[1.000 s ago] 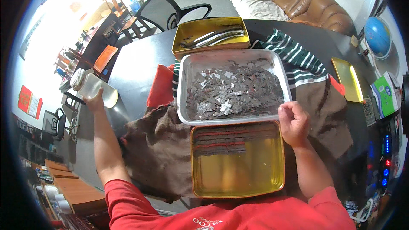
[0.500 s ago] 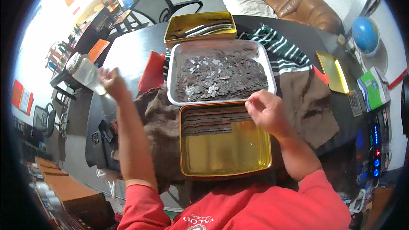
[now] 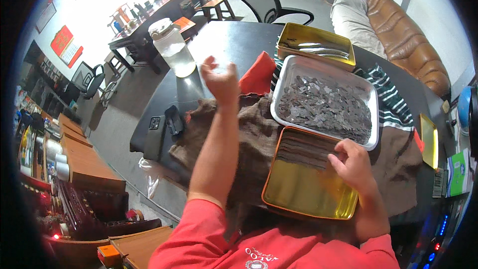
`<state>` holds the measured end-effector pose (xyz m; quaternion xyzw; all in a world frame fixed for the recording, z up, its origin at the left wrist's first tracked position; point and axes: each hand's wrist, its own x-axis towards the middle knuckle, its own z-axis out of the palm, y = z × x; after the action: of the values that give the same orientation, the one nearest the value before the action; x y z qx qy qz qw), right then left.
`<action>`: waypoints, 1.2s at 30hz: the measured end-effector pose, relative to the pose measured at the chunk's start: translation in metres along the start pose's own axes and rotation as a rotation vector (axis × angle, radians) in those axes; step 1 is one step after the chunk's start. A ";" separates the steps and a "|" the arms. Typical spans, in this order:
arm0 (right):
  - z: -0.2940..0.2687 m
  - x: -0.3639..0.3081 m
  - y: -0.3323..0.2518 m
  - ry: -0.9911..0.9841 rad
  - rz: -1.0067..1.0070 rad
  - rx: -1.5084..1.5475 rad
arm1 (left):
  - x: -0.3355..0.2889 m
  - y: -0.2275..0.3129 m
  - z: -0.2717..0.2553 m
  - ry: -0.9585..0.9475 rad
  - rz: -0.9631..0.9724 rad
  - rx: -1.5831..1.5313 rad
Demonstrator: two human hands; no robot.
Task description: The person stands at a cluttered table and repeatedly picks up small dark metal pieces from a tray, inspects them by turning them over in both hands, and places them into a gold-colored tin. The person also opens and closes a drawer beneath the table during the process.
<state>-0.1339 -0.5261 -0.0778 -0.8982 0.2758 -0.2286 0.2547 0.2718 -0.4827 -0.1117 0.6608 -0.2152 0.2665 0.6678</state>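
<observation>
The person's left hand (image 3: 219, 79) is up over the left side of the table (image 3: 234, 35), near a clear jug (image 3: 175, 54), its fingers bent and a bit apart. The right hand (image 3: 352, 164) is over the right side of the gold box (image 3: 308, 185); you cannot tell if its bent fingers pinch anything. Dark strips (image 3: 302, 150) lie in the box's far part. Dark flakes (image 3: 323, 104) sit in the white tray (image 3: 298, 67) beyond.

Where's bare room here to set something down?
Broadest: the black tabletop between the clear jar, red cloth and far tin; the left hand hangs nearby. Another patch lies between jar and phone. Inside the near tin, the person's side is bare, but the right hand is over its right part. Crowded: the tray of dark flakes between both tins.
</observation>
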 end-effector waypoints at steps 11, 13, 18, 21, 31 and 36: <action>-0.001 -0.006 0.014 0.194 0.036 0.066 | 0.244 -0.137 -0.057 -0.258 0.124 0.343; -0.001 -0.006 0.013 0.197 0.022 0.046 | 0.245 -0.137 -0.058 -0.444 0.045 0.112; -0.001 -0.007 0.009 0.226 0.025 0.050 | 0.236 -0.138 -0.067 -0.173 0.259 0.653; -0.003 -0.008 0.010 0.229 -0.024 -0.005 | 0.246 -0.139 -0.094 -0.448 0.112 0.427; -0.005 -0.013 0.011 0.093 -0.025 -0.063 | 0.219 -0.127 -0.164 -0.382 0.006 0.461; -0.002 -0.015 0.015 0.027 -0.046 -0.081 | 0.218 -0.118 -0.161 -0.508 -0.043 0.229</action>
<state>-0.1520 -0.5282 -0.0885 -0.9108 0.2673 -0.2351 0.2092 0.5041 -0.3043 -0.0680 0.7821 -0.3303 0.1006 0.5189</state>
